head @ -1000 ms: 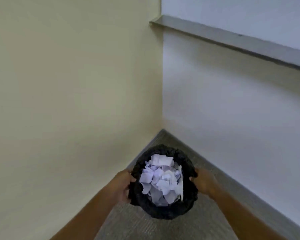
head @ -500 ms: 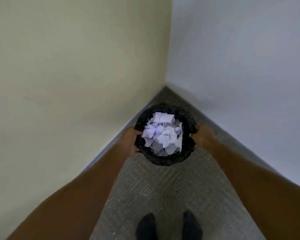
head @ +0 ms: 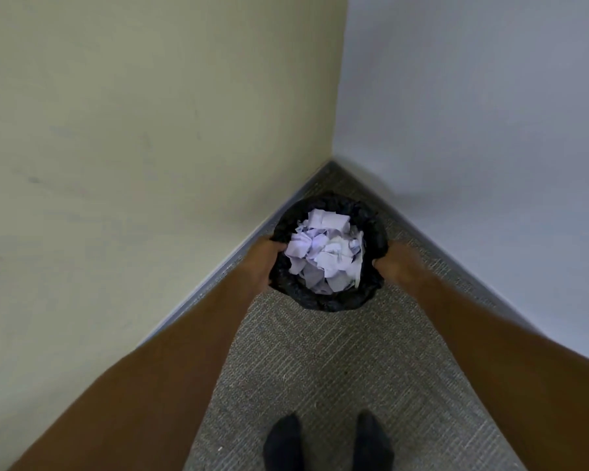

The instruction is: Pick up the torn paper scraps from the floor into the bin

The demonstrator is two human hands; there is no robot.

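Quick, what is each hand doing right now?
Left hand: grips the left side of the bin.
Right hand: grips the bin's right side.

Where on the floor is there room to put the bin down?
Bare carpet lies between the bin and the feet, flanked by the arms. The corner behind the bin is tight. Left hand and right hand grip its sides; paper scraps fill it.

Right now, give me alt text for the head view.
Two bare hands, left hand and right hand, grip a black-lined bin full of torn paper scraps in a carpeted corner; dark-socked feet show below.
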